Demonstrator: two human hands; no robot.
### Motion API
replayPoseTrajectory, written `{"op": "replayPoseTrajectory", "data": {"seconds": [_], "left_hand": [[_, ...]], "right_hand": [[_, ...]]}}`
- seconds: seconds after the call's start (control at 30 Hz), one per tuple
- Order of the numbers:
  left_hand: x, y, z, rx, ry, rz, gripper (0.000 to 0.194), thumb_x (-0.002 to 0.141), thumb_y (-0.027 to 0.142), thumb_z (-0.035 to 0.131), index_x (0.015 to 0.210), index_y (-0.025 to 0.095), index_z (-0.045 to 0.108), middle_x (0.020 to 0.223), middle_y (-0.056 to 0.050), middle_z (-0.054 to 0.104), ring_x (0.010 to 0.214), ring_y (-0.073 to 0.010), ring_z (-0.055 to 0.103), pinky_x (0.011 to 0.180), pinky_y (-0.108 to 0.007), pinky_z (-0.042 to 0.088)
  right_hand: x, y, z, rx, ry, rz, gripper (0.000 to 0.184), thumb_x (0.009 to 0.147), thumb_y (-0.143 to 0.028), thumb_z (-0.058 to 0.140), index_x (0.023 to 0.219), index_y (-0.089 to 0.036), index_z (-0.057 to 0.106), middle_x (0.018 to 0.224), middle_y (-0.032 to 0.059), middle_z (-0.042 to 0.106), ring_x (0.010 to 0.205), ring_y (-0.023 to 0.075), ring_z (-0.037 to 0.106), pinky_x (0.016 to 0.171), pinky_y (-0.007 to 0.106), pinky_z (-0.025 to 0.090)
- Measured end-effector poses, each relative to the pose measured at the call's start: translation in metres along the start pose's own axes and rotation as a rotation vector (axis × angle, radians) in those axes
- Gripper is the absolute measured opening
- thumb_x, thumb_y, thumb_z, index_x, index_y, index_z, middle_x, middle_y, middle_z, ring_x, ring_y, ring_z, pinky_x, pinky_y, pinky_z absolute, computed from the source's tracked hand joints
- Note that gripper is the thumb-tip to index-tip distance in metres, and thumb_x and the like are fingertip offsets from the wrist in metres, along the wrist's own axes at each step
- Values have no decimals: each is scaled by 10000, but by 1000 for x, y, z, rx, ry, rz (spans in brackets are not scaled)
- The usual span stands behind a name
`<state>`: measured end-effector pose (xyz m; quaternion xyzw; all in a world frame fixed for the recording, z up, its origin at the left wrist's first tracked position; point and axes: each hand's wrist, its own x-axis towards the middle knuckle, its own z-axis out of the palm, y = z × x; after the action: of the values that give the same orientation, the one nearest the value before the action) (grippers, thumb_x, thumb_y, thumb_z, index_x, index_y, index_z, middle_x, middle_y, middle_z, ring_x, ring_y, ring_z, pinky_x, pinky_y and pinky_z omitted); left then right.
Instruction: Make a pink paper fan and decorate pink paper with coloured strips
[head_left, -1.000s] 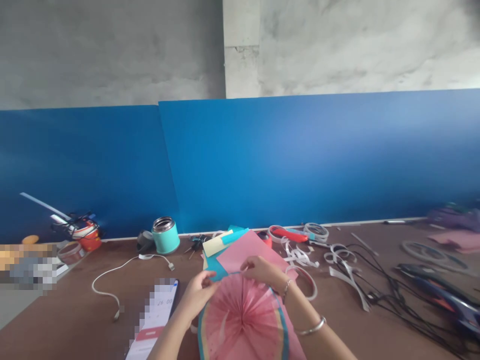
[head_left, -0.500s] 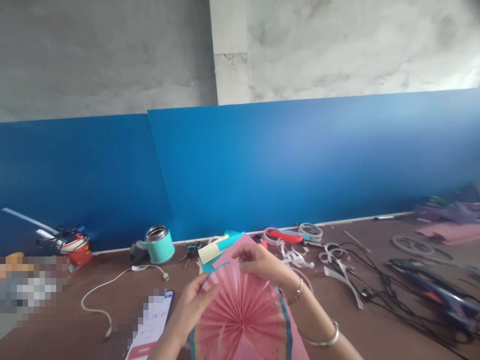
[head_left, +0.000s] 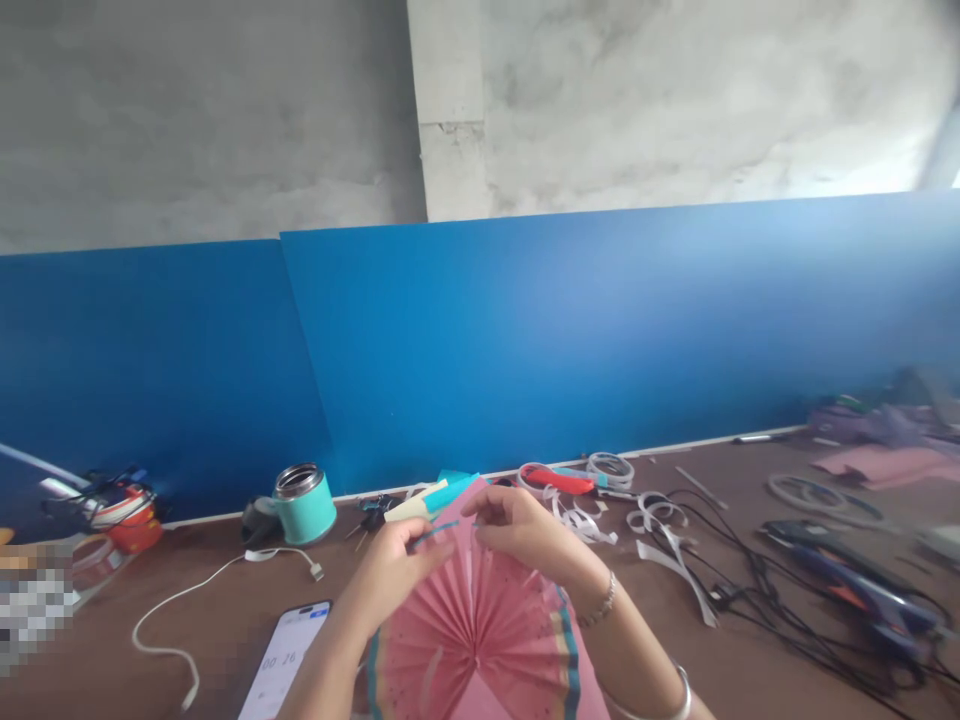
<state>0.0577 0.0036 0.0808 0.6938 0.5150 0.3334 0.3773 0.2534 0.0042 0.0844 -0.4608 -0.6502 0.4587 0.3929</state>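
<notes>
A pleated pink paper fan [head_left: 442, 625], edged with cream and blue bands, is spread into a near-full round low in the middle of the head view. At its upper left edge my left hand [head_left: 397, 575] is closed on the paper, thumb in front and fingers behind. My right hand [head_left: 521, 530] pinches the top edge with curled fingers, a short gap from the left fingertips. Pink paper [head_left: 596, 690] lies beneath the fan. Behind it are blue and cream paper pieces [head_left: 420, 500]. The fan's lower part is cut off by the frame.
On the brown table [head_left: 225, 580] are a phone [head_left: 289, 650], a white cable [head_left: 161, 650] and a turquoise flask [head_left: 306, 505]. To the right lie a red-handled tool [head_left: 559, 480], white strips [head_left: 679, 570], black cords [head_left: 765, 600] and a dark blue tool [head_left: 862, 590]. A blue partition [head_left: 562, 340] stands behind.
My left hand has moved up and right along the fan's edge, closer to my right hand. The right hand stays at the top edge. The view has shifted slightly.
</notes>
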Motion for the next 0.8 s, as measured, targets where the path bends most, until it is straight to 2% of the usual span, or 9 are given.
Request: {"op": "replayPoseTrajectory", "data": {"seconds": [0.07, 0.2, 0.3, 0.4, 0.5, 0.8], "left_hand": [[-1, -1, 1, 2, -28, 18, 433, 747, 539, 577, 901, 152, 693, 794, -37, 676, 790, -243, 593, 702, -306, 429], [-4, 5, 4, -90, -39, 80, 369, 759, 460, 586, 968, 172, 679, 921, -50, 674, 878, -233, 569, 755, -283, 410], [-6, 8, 6, -39, -40, 55, 333, 766, 446, 564, 862, 149, 681, 748, -20, 631, 710, -186, 528, 634, -258, 372], [-7, 8, 8, -3, -23, 33, 313, 779, 432, 533, 781, 143, 651, 597, 32, 502, 573, -130, 416, 540, -238, 287], [-7, 7, 8, 2, 1, 39, 288, 779, 419, 527, 719, 150, 612, 579, 43, 445, 562, -118, 372, 532, -235, 259], [-7, 10, 9, 40, -26, 69, 266, 773, 394, 521, 687, 157, 608, 603, 28, 479, 595, -131, 388, 540, -234, 258]], "right_hand": [[0, 1, 1, -12, 0, 3, 309, 665, -134, 533, 955, -182, 625, 687, -41, 502, 502, 52, 422, 433, 158, 329], [2, 2, 5, -76, 2, -40, 302, 663, -121, 540, 939, -182, 645, 699, -33, 527, 569, 69, 469, 493, 171, 362], [3, 3, 7, -71, -17, -43, 297, 666, -120, 536, 938, -180, 641, 680, -36, 525, 558, 70, 472, 504, 179, 370], [4, 4, 8, -63, -8, -36, 291, 668, -133, 543, 940, -182, 634, 668, -41, 520, 547, 72, 472, 501, 183, 378], [5, 4, 8, -81, 5, -35, 288, 663, -131, 547, 932, -179, 636, 646, -47, 510, 544, 71, 468, 498, 180, 378], [2, -1, 15, -92, -17, -1, 290, 678, -133, 548, 950, -180, 634, 651, -35, 539, 469, 58, 458, 377, 144, 336]]}}
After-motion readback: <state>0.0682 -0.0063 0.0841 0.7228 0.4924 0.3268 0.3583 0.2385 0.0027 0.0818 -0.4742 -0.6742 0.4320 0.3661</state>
